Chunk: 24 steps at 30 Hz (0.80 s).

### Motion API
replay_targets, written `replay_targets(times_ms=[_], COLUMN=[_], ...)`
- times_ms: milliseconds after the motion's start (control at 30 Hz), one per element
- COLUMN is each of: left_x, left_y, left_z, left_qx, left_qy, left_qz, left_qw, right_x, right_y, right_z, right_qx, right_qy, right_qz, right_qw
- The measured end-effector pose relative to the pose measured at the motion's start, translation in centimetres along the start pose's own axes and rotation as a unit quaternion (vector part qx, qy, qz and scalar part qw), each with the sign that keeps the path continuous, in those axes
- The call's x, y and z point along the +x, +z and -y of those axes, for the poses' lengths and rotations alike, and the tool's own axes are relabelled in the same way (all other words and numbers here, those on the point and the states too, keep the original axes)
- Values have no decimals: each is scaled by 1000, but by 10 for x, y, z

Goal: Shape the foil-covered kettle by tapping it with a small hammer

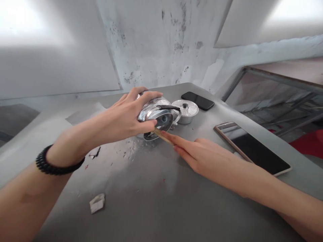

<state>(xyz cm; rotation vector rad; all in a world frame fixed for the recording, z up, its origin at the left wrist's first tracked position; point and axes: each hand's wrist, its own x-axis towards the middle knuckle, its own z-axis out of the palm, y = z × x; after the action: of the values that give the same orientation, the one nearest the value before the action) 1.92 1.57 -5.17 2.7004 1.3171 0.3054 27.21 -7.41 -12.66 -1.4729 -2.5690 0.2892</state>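
Note:
A shiny metal teapot (158, 100) lies tilted on its side on the grey table, its open mouth turned toward me. My left hand (128, 111) is wrapped over its body, fingers on top and thumb near the rim. In my right hand (185, 146), pinched between fingers and thumb, is a thin light-brown stick (165, 137). Its far end is at the teapot's mouth beside my left thumb, and what is at its tip is hidden. Beside the teapot stands a perforated metal strainer with a black-knobbed lid (188, 116).
A black phone (198, 101) lies behind the strainer. Nearer me, on the right, is a larger phone (254, 146). A small folded white scrap (97, 203) and dark crumbs lie on the grey table (141, 208). A stained wall (156, 43) rises behind.

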Motion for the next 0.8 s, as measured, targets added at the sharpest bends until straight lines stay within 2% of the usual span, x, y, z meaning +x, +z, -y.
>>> replay_targets(times_ms=[100,200,367,533,667,800], left_x=[0,-1,-1,1,1,2], left_y=[-1,-1,-1,-2,-1,0], left_z=[-3,-6,-6,-4,-1,2], left_qx=[7,18,20,24,17,19], left_qy=[-5,-3,-2,6,6,13], left_qz=[6,-1,0,8,2,7], left_qw=[1000,1000,1000,1000,1000,1000], right_x=[4,8,11,14,18,19], right_y=[-5,-6,-2,-2,0,-5], right_z=[2,2,3,7,5,8], right_qx=[37,30,-12,-9,-57,-24], right_qy=[22,41,6,52,29,41], right_qz=[-2,-1,8,-3,-6,-9], right_qw=[999,999,1000,999,998,999])
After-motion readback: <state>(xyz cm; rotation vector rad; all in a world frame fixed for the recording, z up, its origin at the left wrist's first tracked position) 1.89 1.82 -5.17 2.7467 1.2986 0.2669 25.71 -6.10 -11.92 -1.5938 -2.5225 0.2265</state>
